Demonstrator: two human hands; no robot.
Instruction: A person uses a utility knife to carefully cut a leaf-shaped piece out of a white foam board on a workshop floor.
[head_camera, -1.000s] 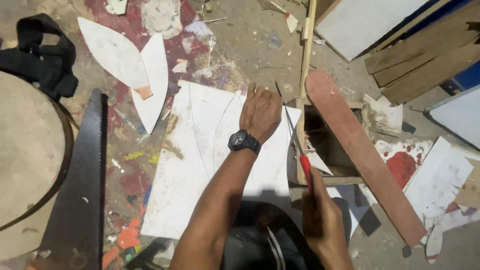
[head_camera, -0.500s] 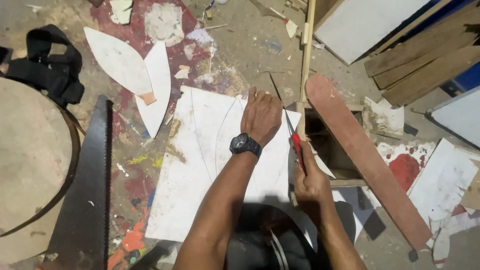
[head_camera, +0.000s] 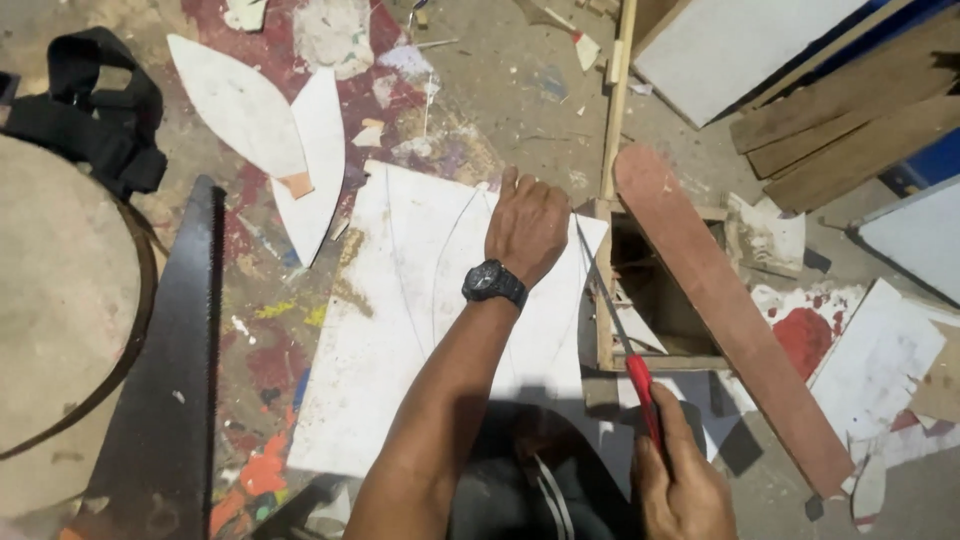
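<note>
A white board (head_camera: 400, 330) with curved pencil lines lies flat on the paint-stained floor. My left hand (head_camera: 527, 225), with a black watch on the wrist, presses down on the board's far right part. My right hand (head_camera: 680, 480) grips the red handle of a thin saw (head_camera: 618, 320). Its narrow blade runs up along the board's right edge, close beside my left hand. Right of the blade sits a small open wooden box frame (head_camera: 655, 300).
A long reddish-brown plank (head_camera: 730, 310) lies slanted across the box. A large black handsaw (head_camera: 165, 380) lies at left beside a round tan disc (head_camera: 55, 320). Two white leaf-shaped cutouts (head_camera: 260, 130) lie at top left. Wooden planks (head_camera: 850, 110) and white panels sit at upper right.
My right hand pushed the saw forward along the board's edge, then drew it back toward me. The left hand stays pressed on the board.
</note>
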